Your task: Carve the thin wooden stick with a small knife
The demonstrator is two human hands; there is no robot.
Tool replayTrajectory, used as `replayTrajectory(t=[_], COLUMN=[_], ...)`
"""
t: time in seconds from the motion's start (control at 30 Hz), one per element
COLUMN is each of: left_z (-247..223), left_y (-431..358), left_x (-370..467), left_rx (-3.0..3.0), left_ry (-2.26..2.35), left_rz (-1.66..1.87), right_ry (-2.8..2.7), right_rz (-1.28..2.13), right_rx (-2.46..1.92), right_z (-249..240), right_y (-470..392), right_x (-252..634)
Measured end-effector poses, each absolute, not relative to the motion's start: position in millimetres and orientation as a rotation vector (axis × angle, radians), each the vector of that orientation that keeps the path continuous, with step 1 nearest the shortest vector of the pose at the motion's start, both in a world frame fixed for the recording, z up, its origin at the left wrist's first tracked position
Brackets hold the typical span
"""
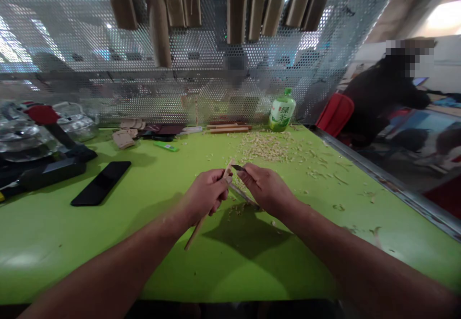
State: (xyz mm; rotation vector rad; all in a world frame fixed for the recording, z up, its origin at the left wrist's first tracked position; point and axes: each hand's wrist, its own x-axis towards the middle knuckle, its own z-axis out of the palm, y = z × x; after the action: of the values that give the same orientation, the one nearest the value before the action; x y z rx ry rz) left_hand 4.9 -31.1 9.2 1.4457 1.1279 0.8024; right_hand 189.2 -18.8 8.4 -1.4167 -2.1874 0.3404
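Gripping a thin wooden stick (pixel 201 220) in the left hand (pixel 207 195), while the right hand (pixel 264 188) is pinching a small blade (pixel 238 167) against its tip, above the green table (pixel 144 242); shavings (pixel 264 147) are lying beyond, black phone (pixel 101 182) off left.

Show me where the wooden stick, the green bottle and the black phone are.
wooden stick (pixel 196 231), head view, on its lower shaft.
green bottle (pixel 282 112), head view, on its label.
black phone (pixel 101 182), head view, on its screen.

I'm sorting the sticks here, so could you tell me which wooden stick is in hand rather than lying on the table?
The thin stick gripped in the left hand; the other sticks lie flat by the mesh wall.
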Motion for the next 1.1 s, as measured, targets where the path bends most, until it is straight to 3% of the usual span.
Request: replayTrajectory(t=[1.1], left_z=[18.4], left_y=[-36.3], left_x=[5.7], left_rx=[1.435], left_ry=[1.125], left_rz=[0.774], right_ry=[-2.165], right_rz=[0.298], right_rx=[-1.49], right_z=[9.7], right_y=[-19.8], right_x=[187.8])
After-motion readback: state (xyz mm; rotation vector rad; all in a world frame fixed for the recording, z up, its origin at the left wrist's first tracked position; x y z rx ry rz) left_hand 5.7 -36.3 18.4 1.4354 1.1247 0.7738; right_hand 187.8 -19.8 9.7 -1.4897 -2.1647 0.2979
